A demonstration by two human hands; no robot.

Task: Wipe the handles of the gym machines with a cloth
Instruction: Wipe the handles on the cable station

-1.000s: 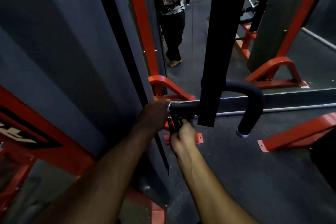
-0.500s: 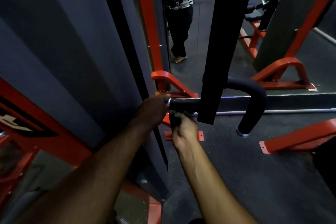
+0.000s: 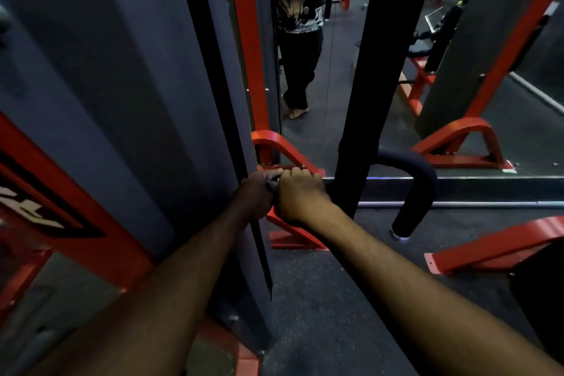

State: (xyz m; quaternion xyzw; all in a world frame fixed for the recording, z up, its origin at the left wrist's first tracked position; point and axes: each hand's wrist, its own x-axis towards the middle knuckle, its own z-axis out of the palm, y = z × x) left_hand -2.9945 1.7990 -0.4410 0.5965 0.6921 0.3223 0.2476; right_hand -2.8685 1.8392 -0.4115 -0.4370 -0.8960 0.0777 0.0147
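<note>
A black padded handle (image 3: 422, 183) hangs from a black vertical strap (image 3: 366, 70); its right end curves downward. My left hand (image 3: 254, 197) grips the handle's left end. Right beside it, touching, my right hand (image 3: 300, 192) curls over the top of the bar. A small bit of dark cloth (image 3: 272, 182) shows between the two hands; the rest is hidden under my right hand. The bar's left section is covered by both hands.
A grey and red machine column (image 3: 137, 101) stands close on the left. Red frame feet (image 3: 293, 235) sit on the dark rubber floor below the hands, another (image 3: 488, 247) at right. A wall mirror (image 3: 320, 85) ahead reflects a standing person.
My right hand rose from under the bar and closed over its top, next to my left hand. The cloth that hung below the bar is now mostly hidden.
</note>
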